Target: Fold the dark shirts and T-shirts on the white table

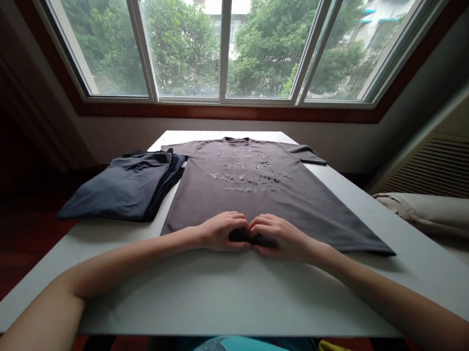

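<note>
A dark grey-brown T-shirt (256, 198) lies spread flat, its collar toward the window and its hem toward me. Raised lettering crosses its chest. At the middle of the hem, my left hand (227, 231) and my right hand (280, 237) meet, their fingertips close together. Both are closed on the hem, thumbs below and fingers above, with a fold of dark cloth showing between. The shirt's left sleeve in view runs up beside a stack of folded dark trousers (117, 187).
The white table (211, 296) carries the shirt and the trousers, which overhang its left edge. Beyond stands a wide window (183, 44) above a wooden sill. A beige cushion-like roll (444, 216) lies at the right, below a slatted panel (440, 164).
</note>
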Demonstrator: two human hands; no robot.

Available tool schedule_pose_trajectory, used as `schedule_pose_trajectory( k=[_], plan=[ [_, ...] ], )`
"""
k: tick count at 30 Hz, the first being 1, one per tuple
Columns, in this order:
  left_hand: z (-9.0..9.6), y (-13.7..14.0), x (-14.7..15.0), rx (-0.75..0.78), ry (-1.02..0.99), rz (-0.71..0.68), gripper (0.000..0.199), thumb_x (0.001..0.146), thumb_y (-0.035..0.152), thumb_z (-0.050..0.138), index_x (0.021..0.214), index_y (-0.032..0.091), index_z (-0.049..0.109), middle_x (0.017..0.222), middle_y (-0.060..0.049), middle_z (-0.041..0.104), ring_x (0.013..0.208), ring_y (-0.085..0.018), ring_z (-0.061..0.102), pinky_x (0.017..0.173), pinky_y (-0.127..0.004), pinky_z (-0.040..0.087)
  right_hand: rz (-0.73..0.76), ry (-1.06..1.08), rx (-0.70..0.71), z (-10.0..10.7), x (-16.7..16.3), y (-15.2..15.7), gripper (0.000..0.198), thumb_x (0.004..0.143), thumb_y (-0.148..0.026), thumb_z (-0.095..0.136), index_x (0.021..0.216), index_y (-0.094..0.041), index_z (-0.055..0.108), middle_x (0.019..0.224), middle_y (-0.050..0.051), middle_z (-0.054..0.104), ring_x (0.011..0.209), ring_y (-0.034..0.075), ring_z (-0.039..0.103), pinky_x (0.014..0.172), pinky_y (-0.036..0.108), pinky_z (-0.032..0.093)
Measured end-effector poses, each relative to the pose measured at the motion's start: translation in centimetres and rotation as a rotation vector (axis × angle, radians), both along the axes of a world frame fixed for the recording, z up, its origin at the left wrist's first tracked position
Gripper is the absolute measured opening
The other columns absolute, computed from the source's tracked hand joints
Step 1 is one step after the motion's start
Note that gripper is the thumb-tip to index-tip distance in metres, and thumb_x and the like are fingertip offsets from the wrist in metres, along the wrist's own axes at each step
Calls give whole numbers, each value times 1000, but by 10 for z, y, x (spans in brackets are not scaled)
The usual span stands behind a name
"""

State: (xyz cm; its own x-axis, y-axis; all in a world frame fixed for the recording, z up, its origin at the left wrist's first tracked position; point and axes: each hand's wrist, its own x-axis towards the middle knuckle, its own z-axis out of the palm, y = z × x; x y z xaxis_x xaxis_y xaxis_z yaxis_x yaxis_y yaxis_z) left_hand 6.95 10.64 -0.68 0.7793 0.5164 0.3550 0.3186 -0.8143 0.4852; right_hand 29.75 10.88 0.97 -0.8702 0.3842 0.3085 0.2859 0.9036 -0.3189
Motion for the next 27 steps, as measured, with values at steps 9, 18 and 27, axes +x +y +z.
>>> schedule_pose_trajectory(
  k=[9, 18, 27],
  plan=[
    [7, -2, -1, -90, -31, -10, 25, 84, 38, 65, 93, 16, 62, 93, -7, 62, 86, -18, 58, 81, -29, 46, -42, 101, -102, -5, -2, 4, 8, 90, -22, 55, 88, -20, 62, 91, 7, 66, 81, 18, 60, 75, 31, 50],
    [11, 0, -2, -235, -76, -10, 33, 93, 44, 52, 88, 14, 63, 89, -7, 62, 82, -15, 57, 78, -25, 46, -42, 118, -149, -9, 1, 8, 6, 86, -24, 61, 90, -20, 62, 93, 6, 65, 81, 17, 59, 75, 30, 50],
    [9, 1, -2, -252, -69, -1, 36, 95, 46, 48, 90, 13, 63, 90, -6, 62, 82, -15, 55, 78, -26, 45, -66, 147, -232, -10, 0, 9, 12, 92, -27, 55, 88, -19, 63, 90, 6, 64, 78, 16, 59, 74, 28, 50]
  ],
)
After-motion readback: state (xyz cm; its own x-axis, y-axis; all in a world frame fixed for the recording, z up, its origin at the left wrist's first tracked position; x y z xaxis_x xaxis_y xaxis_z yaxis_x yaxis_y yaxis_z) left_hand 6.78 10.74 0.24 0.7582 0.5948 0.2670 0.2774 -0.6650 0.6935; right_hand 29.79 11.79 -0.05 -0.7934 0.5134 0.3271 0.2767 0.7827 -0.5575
